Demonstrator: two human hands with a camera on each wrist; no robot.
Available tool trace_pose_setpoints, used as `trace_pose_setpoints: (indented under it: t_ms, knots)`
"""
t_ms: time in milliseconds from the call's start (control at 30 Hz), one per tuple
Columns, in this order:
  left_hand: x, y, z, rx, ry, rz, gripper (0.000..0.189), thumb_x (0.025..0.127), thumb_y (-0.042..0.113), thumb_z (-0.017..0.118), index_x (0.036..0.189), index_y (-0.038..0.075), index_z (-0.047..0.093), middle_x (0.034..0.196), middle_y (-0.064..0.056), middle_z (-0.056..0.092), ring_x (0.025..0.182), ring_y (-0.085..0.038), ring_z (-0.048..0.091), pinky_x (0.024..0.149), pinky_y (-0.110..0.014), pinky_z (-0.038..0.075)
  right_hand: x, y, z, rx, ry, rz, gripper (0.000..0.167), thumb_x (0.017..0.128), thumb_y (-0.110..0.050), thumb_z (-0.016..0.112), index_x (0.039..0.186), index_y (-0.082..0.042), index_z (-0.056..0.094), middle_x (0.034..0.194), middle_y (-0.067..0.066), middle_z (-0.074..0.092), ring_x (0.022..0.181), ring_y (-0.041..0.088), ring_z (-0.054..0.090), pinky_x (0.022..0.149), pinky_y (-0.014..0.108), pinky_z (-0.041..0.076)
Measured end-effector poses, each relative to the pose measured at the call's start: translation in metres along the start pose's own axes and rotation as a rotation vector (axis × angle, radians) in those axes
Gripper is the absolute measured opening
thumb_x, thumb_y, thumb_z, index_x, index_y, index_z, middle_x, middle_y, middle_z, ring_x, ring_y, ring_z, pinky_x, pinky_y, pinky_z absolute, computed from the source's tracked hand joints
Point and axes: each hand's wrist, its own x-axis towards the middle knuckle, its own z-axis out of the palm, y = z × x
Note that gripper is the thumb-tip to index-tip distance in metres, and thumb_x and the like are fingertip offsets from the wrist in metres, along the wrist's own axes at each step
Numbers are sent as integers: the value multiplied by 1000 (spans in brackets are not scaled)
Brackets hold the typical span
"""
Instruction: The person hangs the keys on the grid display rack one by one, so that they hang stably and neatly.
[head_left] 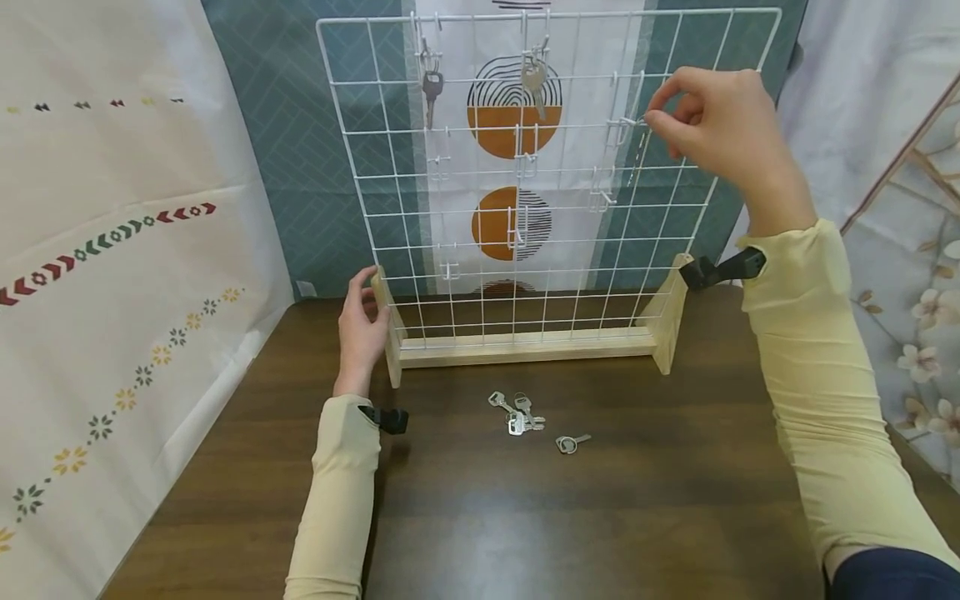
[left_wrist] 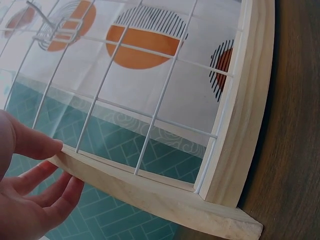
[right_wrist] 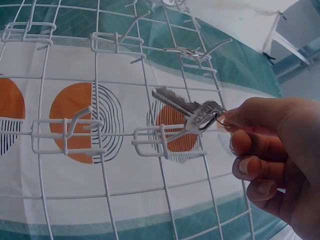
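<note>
I see the right hand (head_left: 723,125) pinching a silver key (right_wrist: 188,107) by its ring, near a white hook (right_wrist: 163,140). A loose pinch could drop it. The left hand (head_left: 362,333) grips the wooden side (left_wrist: 130,187); a hard push could tip the wire rack (left_wrist: 174,59).

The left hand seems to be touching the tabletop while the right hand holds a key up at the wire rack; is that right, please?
Not quite: the left wrist view shows the left hand gripping the wooden side support of the wire rack, not touching the tabletop. The right hand does hold a key up there.
</note>
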Motion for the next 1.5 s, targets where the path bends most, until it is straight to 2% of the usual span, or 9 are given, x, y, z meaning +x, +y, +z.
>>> trace_pose_setpoints:
  t_ms: [167,400,667,767,900,1000,1200,1333,1500]
  knots:
    - [2,2,-2,4,15,0,62,92,-2,55,143,30,41,128,-20,54,111,-37,58,91,-52,49,7,0,2,-8,-25,-7,25,95,-23,54,104,-3,67,49,-40,34,39,-6,33,53,20,28]
    - [3,2,-4,-3,25,0,61,92,-4,54,143,28,41,129,-20,53,109,-38,60,92,-52,49,14,3,6,-4,-84,28,26,95,-25,54,108,-6,66,49,-38,36,38,-6,33,57,20,29]
    - [2,1,-3,-1,9,-9,62,93,-3,54,144,28,40,132,-20,53,110,-38,59,93,-52,49,4,5,11,12,-82,52,27,95,-25,52,108,-6,65,48,-36,37,40,-3,34,55,21,29]
    - [2,0,-3,1,11,-7,62,92,-3,55,143,29,41,132,-19,53,110,-38,59,92,-52,49,-7,5,15,36,-77,77,27,95,-26,52,109,-7,65,49,-34,40,42,-1,37,52,20,30]
    - [3,0,-3,3,11,-7,62,91,-4,55,143,29,42,131,-19,54,109,-37,60,92,-52,49,-31,3,28,82,-74,67,22,95,-23,56,106,-7,66,54,-13,57,42,0,39,49,19,30]
    - [3,-1,-2,5,4,-9,62,92,-3,55,143,29,41,131,-19,53,110,-37,60,91,-52,50,-52,-2,40,102,-117,36,17,94,-19,59,102,-7,67,60,4,64,43,0,41,50,20,32]
    - [4,-1,0,6,4,-7,62,92,-2,55,142,31,41,131,-19,53,111,-37,60,92,-52,50,-85,-11,66,107,-237,4,11,94,-17,62,99,-8,66,59,2,60,47,3,41,52,25,33]
    - [5,-1,0,0,9,-3,62,92,-2,55,141,32,42,131,-19,53,111,-37,60,92,-52,51,-102,-15,82,136,-289,-23,9,94,-17,62,97,-9,65,55,-2,54,46,5,38,50,25,33]
    - [3,-2,1,-6,0,-7,63,92,-3,55,142,32,40,131,-18,52,111,-36,60,90,-51,51,-120,-22,103,163,-412,-33,7,93,-19,62,96,-13,65,56,-5,52,50,7,40,50,25,33]
